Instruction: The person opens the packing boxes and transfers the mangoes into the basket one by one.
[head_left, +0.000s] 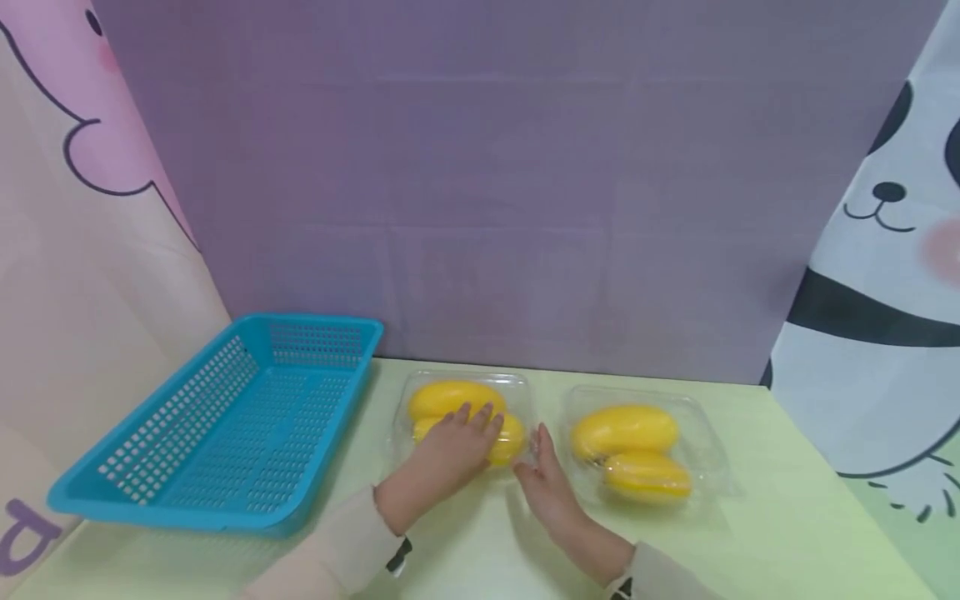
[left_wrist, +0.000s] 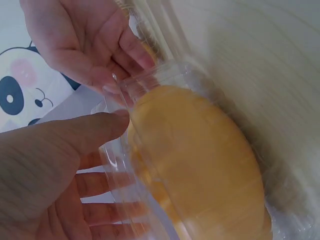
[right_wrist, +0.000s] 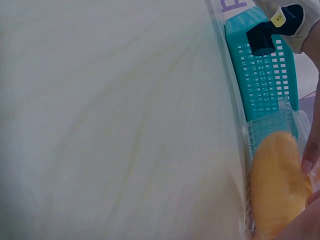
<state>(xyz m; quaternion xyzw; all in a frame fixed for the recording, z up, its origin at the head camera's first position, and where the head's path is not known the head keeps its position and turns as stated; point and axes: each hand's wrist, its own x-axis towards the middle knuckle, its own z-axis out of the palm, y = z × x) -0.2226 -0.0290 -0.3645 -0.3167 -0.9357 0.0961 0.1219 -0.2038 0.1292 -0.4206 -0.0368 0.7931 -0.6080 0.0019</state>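
The left clear box (head_left: 516, 384) on the table (head_left: 480, 554) looks light, bendy and slippery, so hold its two sides; left grip (head_left: 459, 442) rests loose on top, right grip (head_left: 553, 492) is loose at its edge

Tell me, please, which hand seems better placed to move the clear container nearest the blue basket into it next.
Probably the left hand: it lies over that container and is nearer the basket, while the right hand is at the container's side away from the basket.

Purple bkgd (head_left: 487, 183) stands behind lt. grn tabletop (head_left: 795, 508).
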